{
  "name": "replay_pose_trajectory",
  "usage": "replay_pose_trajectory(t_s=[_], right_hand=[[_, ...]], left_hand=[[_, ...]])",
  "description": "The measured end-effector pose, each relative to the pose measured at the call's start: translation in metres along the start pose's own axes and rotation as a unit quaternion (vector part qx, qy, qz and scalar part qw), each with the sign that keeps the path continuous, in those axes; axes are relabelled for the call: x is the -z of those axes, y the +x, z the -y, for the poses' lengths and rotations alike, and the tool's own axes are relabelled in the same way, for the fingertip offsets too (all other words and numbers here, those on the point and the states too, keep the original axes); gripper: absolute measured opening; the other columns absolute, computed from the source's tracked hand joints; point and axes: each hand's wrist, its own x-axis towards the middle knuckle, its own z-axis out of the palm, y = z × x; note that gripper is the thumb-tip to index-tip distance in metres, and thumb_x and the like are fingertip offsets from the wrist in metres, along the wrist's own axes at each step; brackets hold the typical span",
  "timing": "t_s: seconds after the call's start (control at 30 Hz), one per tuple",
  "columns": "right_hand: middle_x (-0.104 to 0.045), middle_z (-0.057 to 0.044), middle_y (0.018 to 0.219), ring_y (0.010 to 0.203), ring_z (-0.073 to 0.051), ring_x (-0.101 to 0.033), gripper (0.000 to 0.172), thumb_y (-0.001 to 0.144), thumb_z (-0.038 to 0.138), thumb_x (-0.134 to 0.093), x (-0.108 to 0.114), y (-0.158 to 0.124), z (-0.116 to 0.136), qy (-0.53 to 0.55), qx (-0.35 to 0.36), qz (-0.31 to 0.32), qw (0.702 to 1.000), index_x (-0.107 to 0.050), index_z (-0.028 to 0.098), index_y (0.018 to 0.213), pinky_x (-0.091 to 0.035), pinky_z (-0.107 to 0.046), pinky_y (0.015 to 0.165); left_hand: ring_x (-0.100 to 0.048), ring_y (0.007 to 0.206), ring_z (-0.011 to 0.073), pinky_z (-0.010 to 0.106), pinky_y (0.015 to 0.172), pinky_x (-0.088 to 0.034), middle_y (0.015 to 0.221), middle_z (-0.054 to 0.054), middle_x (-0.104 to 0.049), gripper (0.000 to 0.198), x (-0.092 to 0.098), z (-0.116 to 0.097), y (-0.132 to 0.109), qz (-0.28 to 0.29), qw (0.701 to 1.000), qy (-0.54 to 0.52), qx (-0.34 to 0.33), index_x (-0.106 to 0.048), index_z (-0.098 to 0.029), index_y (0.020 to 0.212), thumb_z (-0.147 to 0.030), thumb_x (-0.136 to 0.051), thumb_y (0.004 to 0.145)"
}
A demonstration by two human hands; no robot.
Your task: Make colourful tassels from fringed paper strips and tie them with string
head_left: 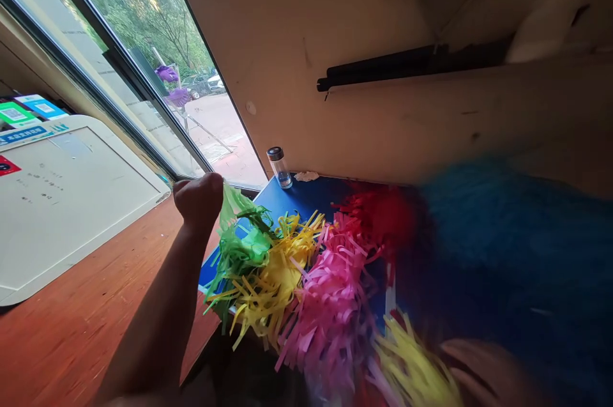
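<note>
My left hand (198, 197) is closed in a fist above the wooden table, pinching the light green end of a fringed paper garland (335, 273). From that end the garland runs right in green, yellow, pink and red bunches across a blue board. My right hand (488, 365), smeared by motion, is at the bottom right beside a pale yellow fringed bunch (414, 362). Whether its fingers hold that bunch cannot be made out. A large blurred blue fringed mass (517, 222) lies beyond my right hand.
A clear bottle with a dark lid (280, 167) stands at the blue board's (299, 199) back edge, against the wall. On the left, a whiteboard (71, 202) rests on the reddish wooden table (96, 305). Behind it is a window (143, 23). Black rods (383, 68) are along the wall.
</note>
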Motion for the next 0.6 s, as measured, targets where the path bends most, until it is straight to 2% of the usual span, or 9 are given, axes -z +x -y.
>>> replay_pose_trajectory(t_s=[0.1,0.17,0.27,0.33,0.4,0.47,0.53,0.6], right_hand=[[-0.076,-0.003,0.092,0.083,-0.021,-0.073,0.024,0.09,0.031,-0.052,0.01,0.026,0.015,0.006,0.009,-0.002,1.0,-0.074,0.03,0.1,-0.06,-0.028,0.072],[-0.075,-0.004,0.097,0.088,-0.021,-0.072,0.024,0.093,0.032,-0.052,0.018,0.046,0.027,0.007,0.023,-0.013,1.0,-0.072,0.028,0.104,-0.059,-0.029,0.077],[-0.075,-0.006,0.097,0.088,-0.02,-0.071,0.023,0.095,0.03,-0.05,0.03,0.072,0.047,0.017,0.067,-0.048,0.996,-0.069,0.025,0.105,-0.057,-0.03,0.079],[-0.074,-0.006,0.097,0.088,-0.019,-0.07,0.021,0.094,0.027,-0.051,0.035,0.086,0.057,0.039,0.096,-0.073,0.992,-0.067,0.023,0.106,-0.056,-0.03,0.079],[-0.073,-0.007,0.1,0.092,-0.019,-0.069,0.021,0.094,0.026,-0.053,0.037,0.099,0.066,0.072,0.099,-0.096,0.988,-0.065,0.022,0.11,-0.055,-0.03,0.081],[-0.072,-0.007,0.103,0.094,-0.02,-0.068,0.022,0.093,0.026,-0.054,0.037,0.116,0.073,0.123,0.071,-0.134,0.981,-0.064,0.022,0.113,-0.055,-0.031,0.084],[-0.069,-0.008,0.11,0.098,-0.02,-0.066,0.028,0.093,0.027,-0.055,0.035,0.137,0.083,0.183,0.018,-0.193,0.964,-0.06,0.022,0.12,-0.054,-0.034,0.088],[-0.062,-0.01,0.124,0.11,-0.022,-0.062,0.043,0.089,0.028,-0.058,0.033,0.162,0.092,0.225,-0.014,-0.247,0.942,-0.052,0.022,0.131,-0.051,-0.038,0.096]], left_hand=[[-0.051,0.063,0.015,0.033,0.083,-0.032,0.059,-0.001,-0.055,0.035,0.02,-0.019,0.015,-0.088,0.987,0.035,-0.128,-0.067,-0.021,0.086,-0.028,-0.035,0.096],[-0.049,0.059,0.0128,0.032,0.08,-0.031,0.057,-0.003,-0.053,0.032,0.029,-0.028,0.026,-0.103,0.977,0.046,-0.183,-0.067,-0.019,0.081,-0.026,-0.038,0.094],[-0.045,0.052,0.0115,0.032,0.075,-0.032,0.05,-0.003,-0.051,0.033,0.04,-0.037,0.036,-0.103,0.971,0.059,-0.207,-0.063,-0.018,0.064,-0.022,-0.043,0.09],[-0.05,0.052,0.0135,0.034,0.078,-0.034,0.05,-0.002,-0.055,0.034,0.052,-0.044,0.035,-0.138,0.965,0.052,-0.218,-0.063,-0.019,0.062,-0.021,-0.043,0.089],[-0.058,0.058,0.0165,0.036,0.085,-0.036,0.055,0.0,-0.062,0.033,0.069,-0.058,0.025,-0.189,0.949,0.034,-0.249,-0.066,-0.022,0.067,-0.021,-0.042,0.09],[-0.062,0.06,0.0182,0.038,0.09,-0.037,0.058,0.001,-0.066,0.032,0.088,-0.08,0.008,-0.207,0.926,0.015,-0.316,-0.067,-0.023,0.07,-0.021,-0.043,0.091],[-0.064,0.062,0.019,0.04,0.092,-0.037,0.058,0.0,-0.067,0.03,0.105,-0.109,-0.014,-0.184,0.899,0.004,-0.398,-0.067,-0.023,0.07,-0.019,-0.045,0.091],[-0.065,0.065,0.0193,0.041,0.093,-0.036,0.061,0.0,-0.068,0.026,0.118,-0.137,-0.038,-0.158,0.87,-0.022,-0.466,-0.067,-0.023,0.072,-0.015,-0.047,0.088]])
